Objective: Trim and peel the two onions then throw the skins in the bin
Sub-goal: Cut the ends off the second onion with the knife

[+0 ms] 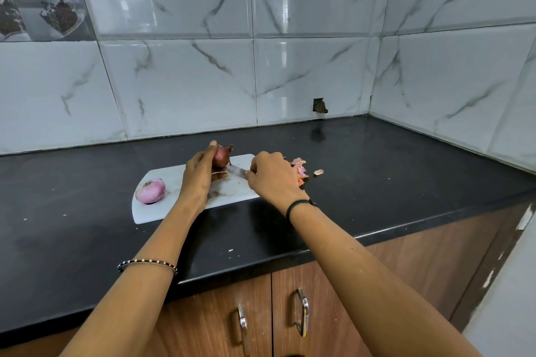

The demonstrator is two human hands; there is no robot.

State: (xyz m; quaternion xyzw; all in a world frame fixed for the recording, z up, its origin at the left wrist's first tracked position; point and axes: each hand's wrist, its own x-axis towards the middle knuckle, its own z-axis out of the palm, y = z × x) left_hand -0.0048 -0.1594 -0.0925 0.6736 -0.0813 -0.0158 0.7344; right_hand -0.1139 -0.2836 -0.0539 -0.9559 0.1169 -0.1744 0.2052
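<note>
The left hand point(197, 180) curls its fingers point(212, 145) round a papery red onion point(222, 155) on a smooth white board point(232, 191); the right hand point(269, 177) grips a knife point(237, 170) beside curled skins point(300, 166).

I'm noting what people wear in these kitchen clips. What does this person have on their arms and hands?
No sleeves or gloves show: both arms are bare to the frame's edge. Above the left hand, a thin beaded bracelet of black and pale beads circles the forearm. At the right hand, a thin black cord circles the wrist.
</note>
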